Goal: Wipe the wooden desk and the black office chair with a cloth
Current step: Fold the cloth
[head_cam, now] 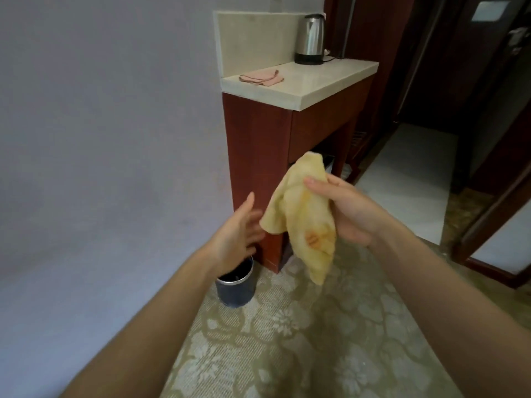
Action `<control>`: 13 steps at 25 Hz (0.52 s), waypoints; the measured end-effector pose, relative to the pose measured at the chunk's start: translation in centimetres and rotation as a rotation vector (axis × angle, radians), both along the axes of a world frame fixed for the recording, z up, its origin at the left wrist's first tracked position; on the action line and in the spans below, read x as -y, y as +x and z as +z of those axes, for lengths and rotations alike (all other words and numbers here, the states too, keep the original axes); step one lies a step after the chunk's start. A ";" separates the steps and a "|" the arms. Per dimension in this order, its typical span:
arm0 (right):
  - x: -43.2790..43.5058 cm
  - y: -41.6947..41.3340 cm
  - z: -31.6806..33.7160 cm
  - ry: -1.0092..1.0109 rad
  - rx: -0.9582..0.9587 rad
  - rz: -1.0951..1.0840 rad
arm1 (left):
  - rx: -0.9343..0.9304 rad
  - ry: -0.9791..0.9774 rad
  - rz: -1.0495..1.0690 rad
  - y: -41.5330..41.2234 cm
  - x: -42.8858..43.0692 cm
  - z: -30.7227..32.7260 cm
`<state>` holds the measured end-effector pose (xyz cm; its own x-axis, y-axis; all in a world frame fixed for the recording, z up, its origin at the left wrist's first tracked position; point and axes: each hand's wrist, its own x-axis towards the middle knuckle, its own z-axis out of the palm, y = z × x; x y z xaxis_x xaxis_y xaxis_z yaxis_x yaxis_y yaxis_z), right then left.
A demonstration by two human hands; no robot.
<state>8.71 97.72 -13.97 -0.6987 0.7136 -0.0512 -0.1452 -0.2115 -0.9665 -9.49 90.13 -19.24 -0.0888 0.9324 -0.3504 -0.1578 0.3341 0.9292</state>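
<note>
A yellow cloth [304, 219] with an orange mark hangs crumpled in mid-air in front of me. My right hand [349, 209] grips its upper part, thumb over the top fold, and the rest droops down. My left hand [240, 228] is just left of the cloth with its fingers spread and straight, close to the hanging corner; whether it touches is unclear. The wooden desk and the black office chair are not in view.
A red-brown wooden cabinet [258, 156] with a pale stone top stands ahead, bearing a steel kettle [310, 38] and a folded pink cloth [261, 77]. A dark bin [237, 285] sits on the patterned carpet by the cabinet. A doorway opens at the right.
</note>
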 end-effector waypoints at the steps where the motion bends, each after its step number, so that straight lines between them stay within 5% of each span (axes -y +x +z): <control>1: -2.2 -0.3 0.1 -0.033 -0.041 -0.003 | 0.139 -0.053 -0.036 0.3 -1.7 -1.5; 8: -17.4 -0.7 -0.5 -0.002 -0.126 -0.041 | 0.600 0.325 0.093 0.2 -14.8 -2.2; 13: -27.9 -0.2 0.4 0.277 0.068 -0.025 | 0.214 0.310 0.163 -1.6 -22.8 1.3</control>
<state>8.46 125.64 -13.60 -0.6825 0.7237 0.1021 -0.0796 0.0652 -0.9947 -11.08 112.92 -17.90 -0.1996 0.9765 -0.0817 -0.3858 -0.0017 0.9226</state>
